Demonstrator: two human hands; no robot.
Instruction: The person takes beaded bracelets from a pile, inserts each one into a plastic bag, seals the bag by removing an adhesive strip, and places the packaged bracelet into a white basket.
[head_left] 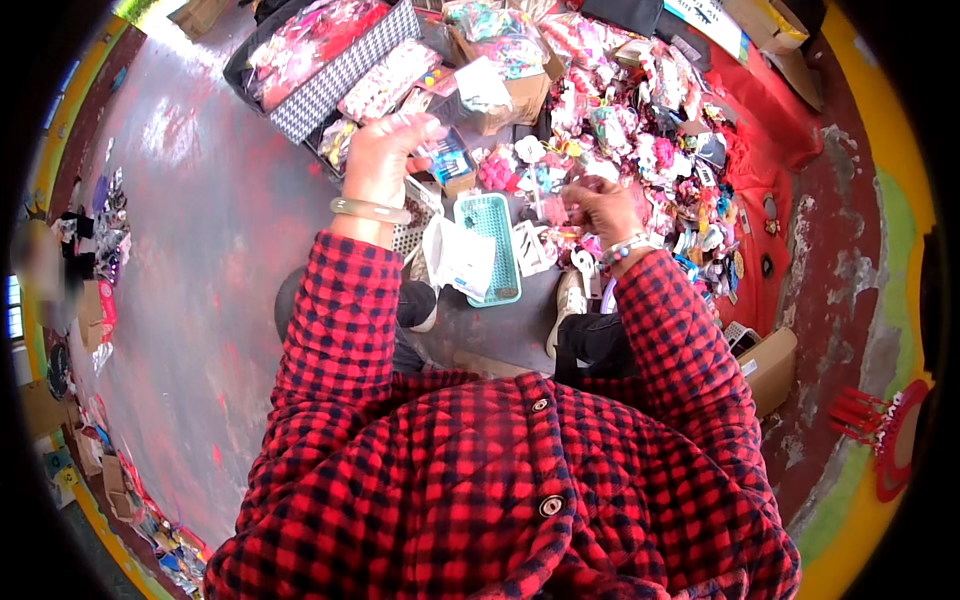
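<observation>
In the head view, the red-and-black checked jacket [480,470] is closest, its sleeves running up to two hands held well apart. The left hand [385,155], with a bangle [370,211] at the wrist, is raised with its fingers curled, just left of a blue pack [452,160]; whether it grips anything I cannot tell. The right hand [605,205], wearing a beaded bracelet [628,247], has bent fingers over the near left side of the pile [665,150], a mass of small colourful pieces and clear packets; what it may hold is unclear.

Between the hands, on the grey floor [200,270], stands a teal basket [508,265], with a white packet [462,262] over its left side. A white shoe [570,298] is to its right. A houndstooth box [345,70] is at upper left, and red cloth [765,210] borders the pile's right side.
</observation>
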